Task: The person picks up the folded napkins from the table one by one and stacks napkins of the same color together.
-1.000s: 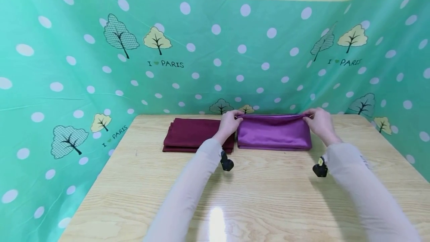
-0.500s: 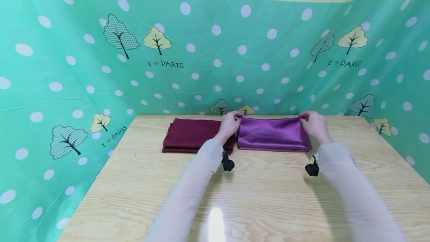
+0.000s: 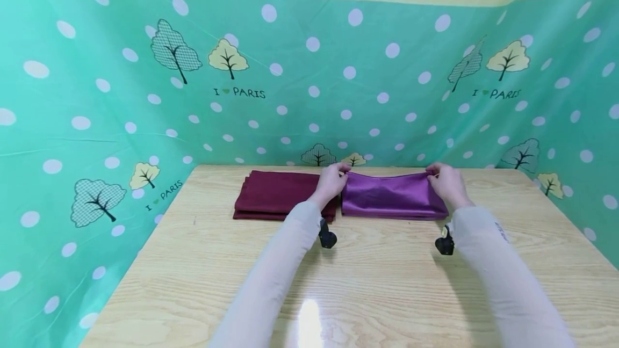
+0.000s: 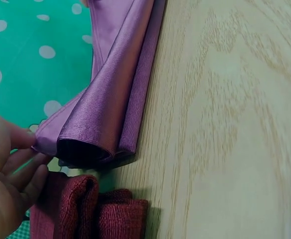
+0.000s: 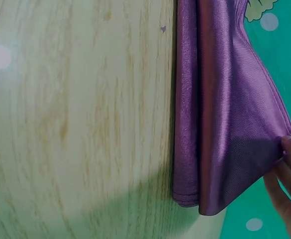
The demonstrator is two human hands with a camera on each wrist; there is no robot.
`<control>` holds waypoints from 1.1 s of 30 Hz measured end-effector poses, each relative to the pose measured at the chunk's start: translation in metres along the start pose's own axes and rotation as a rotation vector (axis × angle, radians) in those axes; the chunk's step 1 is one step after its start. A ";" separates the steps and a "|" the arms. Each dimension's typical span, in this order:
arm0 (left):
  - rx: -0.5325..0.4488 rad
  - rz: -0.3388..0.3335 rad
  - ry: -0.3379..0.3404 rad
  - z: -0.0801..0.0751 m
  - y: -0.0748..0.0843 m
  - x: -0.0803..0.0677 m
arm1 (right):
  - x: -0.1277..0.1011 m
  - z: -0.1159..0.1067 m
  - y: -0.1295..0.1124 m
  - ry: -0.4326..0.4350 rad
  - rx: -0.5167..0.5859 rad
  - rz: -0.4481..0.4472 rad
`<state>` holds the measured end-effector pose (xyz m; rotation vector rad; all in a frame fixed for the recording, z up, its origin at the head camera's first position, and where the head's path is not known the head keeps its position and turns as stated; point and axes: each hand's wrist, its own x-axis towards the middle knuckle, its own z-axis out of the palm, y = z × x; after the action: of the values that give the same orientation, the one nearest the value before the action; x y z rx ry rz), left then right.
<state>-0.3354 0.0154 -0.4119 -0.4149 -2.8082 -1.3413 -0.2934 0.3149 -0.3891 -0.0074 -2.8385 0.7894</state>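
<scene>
Shiny purple folded cloth (image 3: 391,200) lies on light wooden bench (image 3: 377,283), top layer lifted at far edge. Left hand (image 3: 331,181) fingers pinch its far-left corner; right hand (image 3: 447,182) fingers pinch far-right corner. Dark red folded cloth (image 3: 275,195) sits just left of left fingers, touching purple one. Green dotted backdrop (image 3: 309,79) beyond both hands.

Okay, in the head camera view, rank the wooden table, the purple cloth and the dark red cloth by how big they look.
1. wooden table, by far the largest.
2 and 3. purple cloth and dark red cloth look alike; the left hand and its sleeve cover part of the red one, so no ranking.
</scene>
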 end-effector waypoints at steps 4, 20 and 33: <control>0.020 0.011 -0.034 -0.002 -0.001 -0.001 | 0.001 0.000 0.003 -0.044 -0.014 -0.017; -0.124 0.022 -0.115 -0.010 -0.007 -0.004 | -0.005 0.007 0.017 -0.250 -0.016 -0.013; -0.109 0.022 -0.054 -0.030 -0.010 -0.023 | -0.015 -0.001 0.009 -0.161 -0.096 -0.063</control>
<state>-0.3184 -0.0185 -0.4031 -0.4904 -2.7723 -1.5060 -0.2788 0.3226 -0.3953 0.1366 -3.0091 0.6689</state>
